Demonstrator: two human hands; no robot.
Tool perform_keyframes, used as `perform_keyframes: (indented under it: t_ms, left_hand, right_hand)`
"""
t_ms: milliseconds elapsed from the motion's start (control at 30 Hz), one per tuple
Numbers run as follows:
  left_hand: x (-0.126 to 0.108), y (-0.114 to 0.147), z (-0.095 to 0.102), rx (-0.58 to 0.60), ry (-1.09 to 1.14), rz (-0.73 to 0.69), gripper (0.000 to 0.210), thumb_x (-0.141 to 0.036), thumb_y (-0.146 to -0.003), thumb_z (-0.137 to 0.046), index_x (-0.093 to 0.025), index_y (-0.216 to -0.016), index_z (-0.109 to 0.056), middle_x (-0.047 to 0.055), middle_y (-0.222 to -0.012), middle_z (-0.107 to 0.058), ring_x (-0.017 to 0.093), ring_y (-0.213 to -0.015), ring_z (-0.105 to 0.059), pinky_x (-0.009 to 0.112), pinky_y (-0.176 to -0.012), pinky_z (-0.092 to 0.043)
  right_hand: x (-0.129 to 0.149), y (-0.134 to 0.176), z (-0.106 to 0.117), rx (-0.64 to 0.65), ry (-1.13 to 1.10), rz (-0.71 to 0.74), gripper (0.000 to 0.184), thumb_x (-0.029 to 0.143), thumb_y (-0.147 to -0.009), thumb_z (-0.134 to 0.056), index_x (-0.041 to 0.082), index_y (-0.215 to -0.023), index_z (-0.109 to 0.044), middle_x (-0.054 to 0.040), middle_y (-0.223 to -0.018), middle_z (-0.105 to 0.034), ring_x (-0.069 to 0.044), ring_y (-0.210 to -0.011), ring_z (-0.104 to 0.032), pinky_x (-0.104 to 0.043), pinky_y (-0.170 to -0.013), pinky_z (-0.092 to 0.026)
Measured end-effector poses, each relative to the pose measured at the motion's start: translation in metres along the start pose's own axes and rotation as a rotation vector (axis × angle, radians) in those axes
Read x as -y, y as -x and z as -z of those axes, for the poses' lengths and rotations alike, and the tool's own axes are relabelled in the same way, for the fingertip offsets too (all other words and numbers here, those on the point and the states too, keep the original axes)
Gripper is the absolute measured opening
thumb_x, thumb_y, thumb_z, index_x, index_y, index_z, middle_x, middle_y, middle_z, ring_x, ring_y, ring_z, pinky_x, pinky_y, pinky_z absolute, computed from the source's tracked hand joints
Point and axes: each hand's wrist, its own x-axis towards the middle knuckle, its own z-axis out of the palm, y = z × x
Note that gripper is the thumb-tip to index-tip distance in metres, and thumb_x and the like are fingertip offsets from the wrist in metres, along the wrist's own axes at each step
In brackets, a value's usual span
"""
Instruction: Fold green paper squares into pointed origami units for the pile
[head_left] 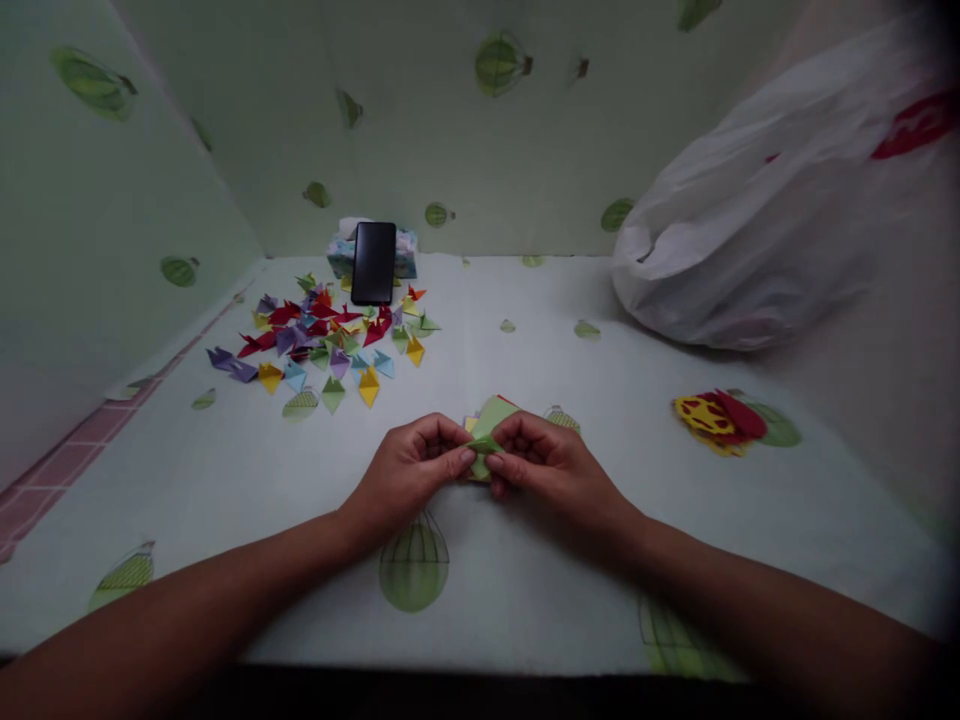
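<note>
- Location: the green folded paper [483, 446] is between your two hands, near the middle of the pale tablecloth [517, 580], just in front of a light-green sheet [493, 412]
- Grip, left hand [421, 455]: thumb and fingers closed in a narrow pinch on the left edge of the folded paper
- Grip, right hand [546, 458]: a matching pinch on the right edge, thumb tip near the left thumb; the fingertips beneath are partly hidden
- Weight: judged very light, so you need little force, and a loose piece may shift if brushed
- Stiffness: judged thin and soft in a single layer, firmer where layers stack; expect it to take a crease readily and keep it
- Fragility: tearing or stray creasing is the likely fault, chiefly at points and narrow tips; avoid twisting
- Slip: judged low on dry skin, though layers could slide over each other
- Recommended hold: pinch opposite edges close to the fold, thumbs above and fingers supporting below, keeping your pressure off the tips
</note>
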Motion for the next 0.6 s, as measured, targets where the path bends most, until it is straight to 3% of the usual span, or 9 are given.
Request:
perform_keyframes:
  t_ms: [600]
  left_hand:
    - [0.0017, 0.0036, -0.0019, -0.043, -0.051, -0.026, 0.013, -0.022, -0.077, -0.074, -0.012, -0.076, -0.066, 0.000, -0.067, -0.066, 0.009, -0.063, -0.058, 0.020, -0.061, -0.046]
  right_hand:
    - [-0.0002, 0.0036, -0.0003, -0.041, 0.055, 0.050, 0.016, 0.026, -0.084, -0.065, 0.018, -0.074, -0.056, 0.0010, -0.059, -0.064, -0.012, -0.056, -0.059, -0.026, -0.058, -0.047]
